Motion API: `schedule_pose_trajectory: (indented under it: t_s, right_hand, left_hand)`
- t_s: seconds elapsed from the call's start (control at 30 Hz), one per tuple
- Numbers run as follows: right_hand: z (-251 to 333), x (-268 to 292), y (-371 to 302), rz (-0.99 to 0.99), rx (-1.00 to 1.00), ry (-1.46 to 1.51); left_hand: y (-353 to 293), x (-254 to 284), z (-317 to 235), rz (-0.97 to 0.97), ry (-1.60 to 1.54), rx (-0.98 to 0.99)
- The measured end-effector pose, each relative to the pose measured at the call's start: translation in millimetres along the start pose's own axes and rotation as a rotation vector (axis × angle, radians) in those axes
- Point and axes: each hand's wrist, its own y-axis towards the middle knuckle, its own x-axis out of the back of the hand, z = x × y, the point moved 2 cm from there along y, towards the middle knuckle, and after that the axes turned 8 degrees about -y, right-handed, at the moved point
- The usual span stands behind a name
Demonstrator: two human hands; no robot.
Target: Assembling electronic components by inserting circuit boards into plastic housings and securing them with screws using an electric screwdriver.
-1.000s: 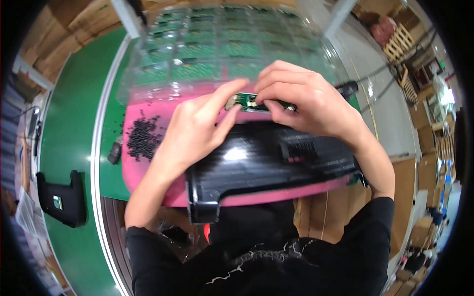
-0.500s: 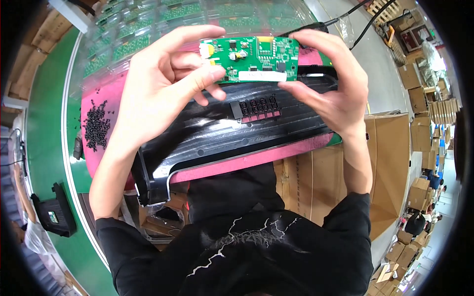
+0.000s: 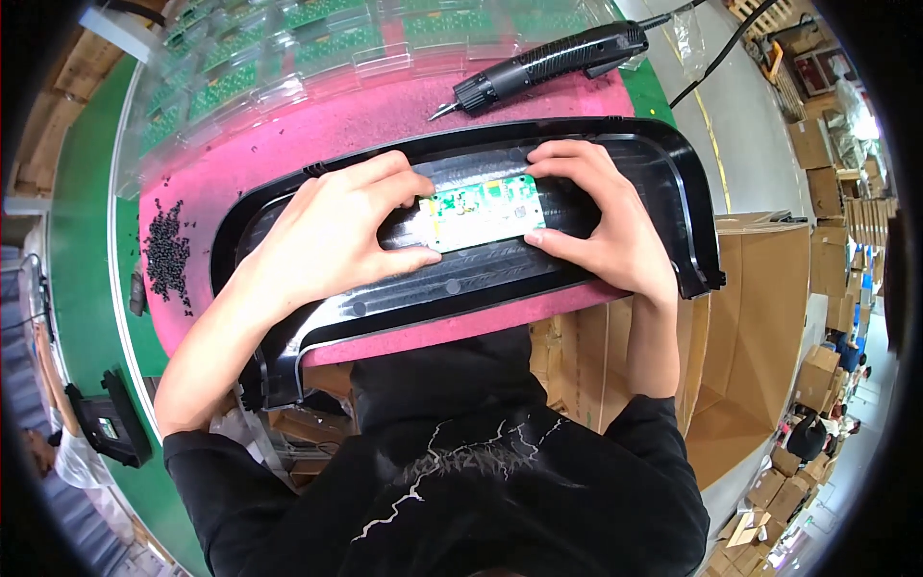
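A green circuit board [image 3: 484, 213] lies over the middle of a long black plastic housing [image 3: 461, 285], covering the slotted area there. My left hand [image 3: 336, 231] grips the board's left end, fingers on the far edge and thumb on the near edge. Its right end is pinched the same way by my right hand [image 3: 611, 216]. The housing rests hollow side up on a pink mat [image 3: 288, 139], its near edge reaching past the mat. Whether the board sits fully down in the housing cannot be made out.
A black electric screwdriver [image 3: 548, 69] lies beyond the housing, tip toward the left. Clear trays [image 3: 317, 72] of circuit boards stand at the back. Loose black screws [image 3: 166, 252] are heaped at the left. A cardboard box [image 3: 755, 317] stands right; a smaller black case [image 3: 108, 418] sits far left.
Both hands have brought the circuit board down and nearer, from above the housing's far edge to its middle. The housing looks shifted and the screwdriver now shows fully.
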Motion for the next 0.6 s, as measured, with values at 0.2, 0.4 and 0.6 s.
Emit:
schedule_pose_trajectory:
  t_s: [0.2, 0.4, 0.6]
  right_hand:
    - [-2.1, -3.7, -2.3, 0.011, -0.031, -0.016]
    - [-2.6, -3.2, -3.0, 0.002, 0.005, -0.030]
    - [-3.6, -6.7, 0.4, 0.006, 0.014, -0.029]
  left_hand:
    - [0.1, -2.9, -3.7, 0.016, 0.071, 0.026]
    - [0.8, -3.7, -2.9, 0.001, 0.101, -0.051]
    - [-0.9, -1.7, -0.1, -0.006, 0.133, -0.062]
